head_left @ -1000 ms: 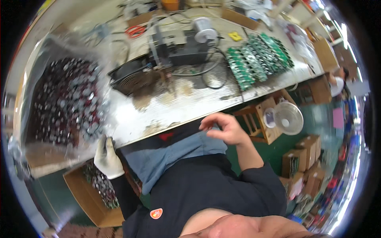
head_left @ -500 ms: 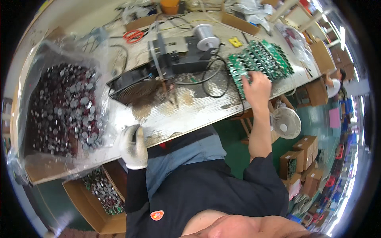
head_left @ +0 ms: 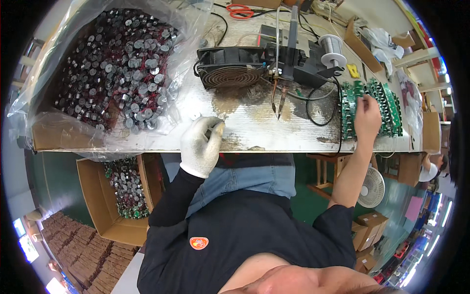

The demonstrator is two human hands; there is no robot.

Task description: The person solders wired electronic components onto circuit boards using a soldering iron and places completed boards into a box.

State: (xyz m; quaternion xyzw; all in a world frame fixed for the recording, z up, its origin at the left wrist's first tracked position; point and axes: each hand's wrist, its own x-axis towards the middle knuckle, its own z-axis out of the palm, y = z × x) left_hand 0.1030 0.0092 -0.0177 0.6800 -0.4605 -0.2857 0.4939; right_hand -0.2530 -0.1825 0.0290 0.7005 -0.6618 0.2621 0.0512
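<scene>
Spreading under the right grip, green circuit boards flank it; whether it clamps one, I cannot tell.

A stained worktop in an electronics assembly workshop carries a soldering rig, a wire spool, green circuit boards and heaped round metal parts with red leads; cartons line the green floor, strip lights beyond.

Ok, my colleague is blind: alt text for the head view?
A person's bare right hand is at green circuit boards on a workbench. The gloved left hand is nearer a box of round silvery parts; a black fan stands between box and boards.
</scene>
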